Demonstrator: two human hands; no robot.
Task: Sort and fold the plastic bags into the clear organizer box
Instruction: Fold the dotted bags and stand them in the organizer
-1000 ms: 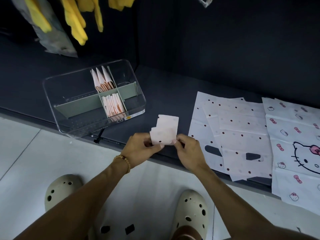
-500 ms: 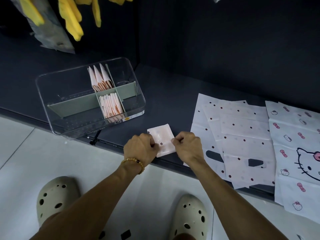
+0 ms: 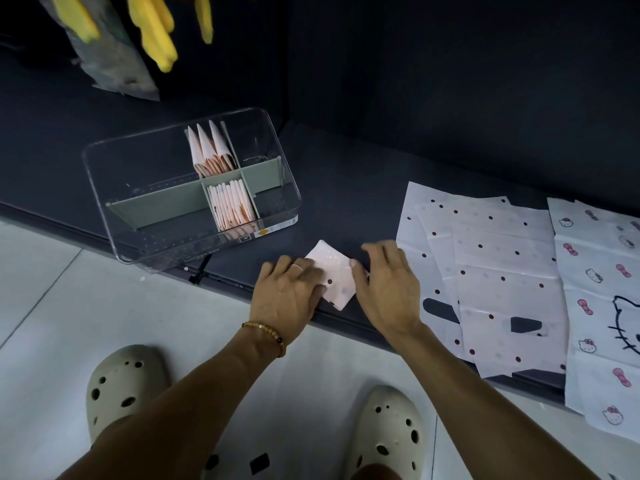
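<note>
A small folded dotted plastic bag (image 3: 335, 276) lies flat on the dark shelf near its front edge. My left hand (image 3: 289, 296) presses on the bag's left side with flat fingers. My right hand (image 3: 389, 292) rests with spread, relaxed fingers on the bag's right edge. The clear organizer box (image 3: 104, 174) stands to the left behind them, with green dividers and two middle compartments holding folded bags (image 3: 230, 206) upright. Unfolded dotted bags (image 3: 491, 271) lie spread out to the right.
Cat-print bags (image 3: 602, 306) overlap the shelf's right end and hang over its front edge. Yellow gloves (image 3: 156, 32) hang at the upper left above the box. The white tiled floor (image 3: 52, 289) and my two pale clogs lie below the shelf edge (image 3: 346, 323).
The folded bag went from held up in both hands' fingertips down onto the shelf. Both hands have opened out flat over it.
</note>
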